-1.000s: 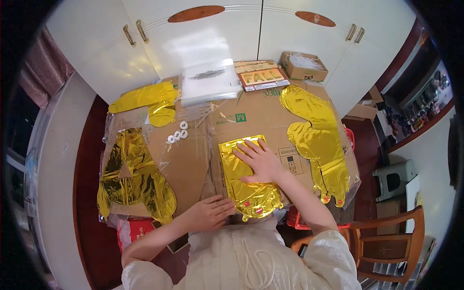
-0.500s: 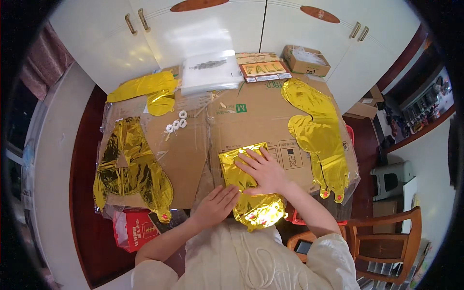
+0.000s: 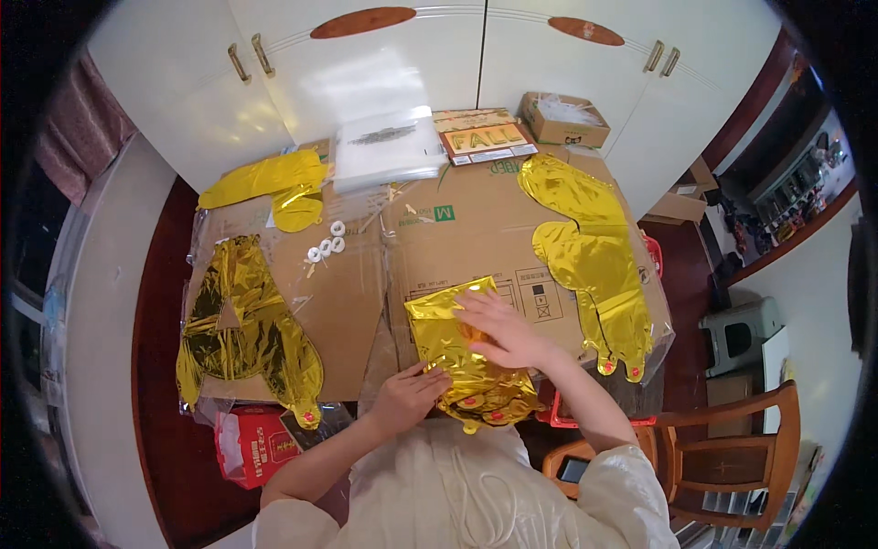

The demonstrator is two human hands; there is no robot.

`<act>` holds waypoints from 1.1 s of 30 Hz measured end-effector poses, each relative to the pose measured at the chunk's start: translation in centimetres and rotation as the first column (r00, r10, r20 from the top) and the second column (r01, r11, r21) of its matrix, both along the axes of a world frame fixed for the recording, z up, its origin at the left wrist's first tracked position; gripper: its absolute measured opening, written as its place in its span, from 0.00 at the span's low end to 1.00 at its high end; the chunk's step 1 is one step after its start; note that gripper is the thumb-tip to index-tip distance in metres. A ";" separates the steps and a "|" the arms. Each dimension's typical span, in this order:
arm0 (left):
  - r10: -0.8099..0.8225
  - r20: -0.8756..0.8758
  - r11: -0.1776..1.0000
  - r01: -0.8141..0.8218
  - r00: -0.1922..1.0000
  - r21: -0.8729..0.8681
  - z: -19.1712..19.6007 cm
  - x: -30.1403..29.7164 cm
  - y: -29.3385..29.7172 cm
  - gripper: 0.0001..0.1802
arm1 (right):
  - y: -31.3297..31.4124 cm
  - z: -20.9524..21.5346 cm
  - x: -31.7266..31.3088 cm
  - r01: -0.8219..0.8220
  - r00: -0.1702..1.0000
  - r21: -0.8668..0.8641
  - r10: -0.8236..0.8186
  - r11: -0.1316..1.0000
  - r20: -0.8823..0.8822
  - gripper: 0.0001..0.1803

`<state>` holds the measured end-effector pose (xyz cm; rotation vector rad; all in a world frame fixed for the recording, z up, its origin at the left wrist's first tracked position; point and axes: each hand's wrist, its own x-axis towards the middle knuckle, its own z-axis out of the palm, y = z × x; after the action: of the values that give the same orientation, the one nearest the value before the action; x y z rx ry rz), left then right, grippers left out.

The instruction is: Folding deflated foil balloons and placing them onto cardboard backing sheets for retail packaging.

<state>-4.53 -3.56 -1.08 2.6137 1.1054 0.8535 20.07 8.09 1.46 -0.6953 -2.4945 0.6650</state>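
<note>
A gold foil balloon, folded into a flat packet, lies at the near middle of the cardboard-covered table. Its rounded lower end, with small red marks, hangs toward my lap. My right hand rests across its upper right part, fingers stretched out and palm down. At its left edge, my left hand touches the foil with fingers extended. To the left is a gold letter-A foil balloon, spread flat. Another long gold foil balloon lies on the right, and a third at the far left.
A stack of clear plastic sleeves, a printed orange card and a small cardboard box stand along the back by white cabinets. Small white ribbon rolls sit left of middle. A wooden chair and red bag flank me.
My right hand has lifted slightly and shifted on the folded foil. My left fingers have drawn in at its left edge. The packet's lower end has changed shape, and the view has shifted slightly.
</note>
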 end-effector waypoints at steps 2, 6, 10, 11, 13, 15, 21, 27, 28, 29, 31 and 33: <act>0.033 0.030 0.996 -0.031 0.999 -0.084 0.2 0.0 -0.1 0.17 | -0.4 0.0 2.8 -0.042 0.995 -0.165 0.026 0.985 -0.094 0.30; 0.101 0.072 0.980 -0.087 0.992 -0.181 0.2 0.1 -0.5 0.21 | -2.7 0.6 7.1 -0.015 0.990 -0.198 0.043 0.980 0.138 0.34; 0.196 0.118 0.950 -0.158 0.974 -0.270 -0.1 0.5 -1.1 0.21 | -4.8 1.1 7.7 0.054 0.984 -0.137 -0.030 0.989 0.174 0.33; 0.216 0.133 0.943 -0.171 0.967 -0.287 0.0 0.6 -1.0 0.20 | -4.9 1.0 7.6 0.073 0.985 -0.119 -0.053 0.990 0.166 0.31; 0.290 0.151 0.916 -0.228 0.945 -0.329 0.8 1.1 -1.1 0.13 | -5.0 0.9 7.2 0.111 0.984 -0.083 -0.098 0.990 0.148 0.27; 0.356 0.143 0.886 -0.284 0.924 -0.367 0.9 1.3 -1.2 0.07 | -5.3 -0.1 6.8 0.232 0.970 -0.054 -0.226 0.971 0.089 0.23; 0.516 0.139 0.801 -0.418 0.845 -0.429 1.3 2.4 -1.3 0.10 | -6.3 -0.9 4.9 0.484 0.872 -0.159 -0.489 0.860 0.013 0.11; 0.667 0.206 0.724 -0.558 0.716 -0.405 0.3 3.8 -1.0 0.13 | -6.7 -2.0 3.0 0.634 0.765 -0.131 -0.643 0.762 -0.035 0.13; 0.681 0.205 0.707 -0.557 0.703 -0.437 0.4 3.9 -0.6 0.15 | -6.7 -2.4 2.9 0.649 0.756 -0.086 -0.654 0.756 -0.035 0.15; 0.695 0.202 0.687 -0.555 0.690 -0.468 0.6 3.9 -0.3 0.17 | -6.7 -2.5 2.7 0.658 0.748 -0.071 -0.662 0.750 -0.052 0.16; 0.700 0.160 0.672 -0.565 0.696 -0.479 0.6 3.8 0.0 0.19 | -6.8 -2.8 2.4 0.676 0.731 -0.041 -0.676 0.736 -0.088 0.20; 0.710 0.139 0.659 -0.582 0.690 -0.476 0.6 3.9 0.0 0.20 | -7.0 -2.4 2.1 0.696 0.714 -0.020 -0.695 0.718 -0.086 0.22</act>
<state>-0.60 -3.54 -0.52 1.6402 1.9254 0.9824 22.20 1.04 -0.94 -1.4607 -1.9111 0.3680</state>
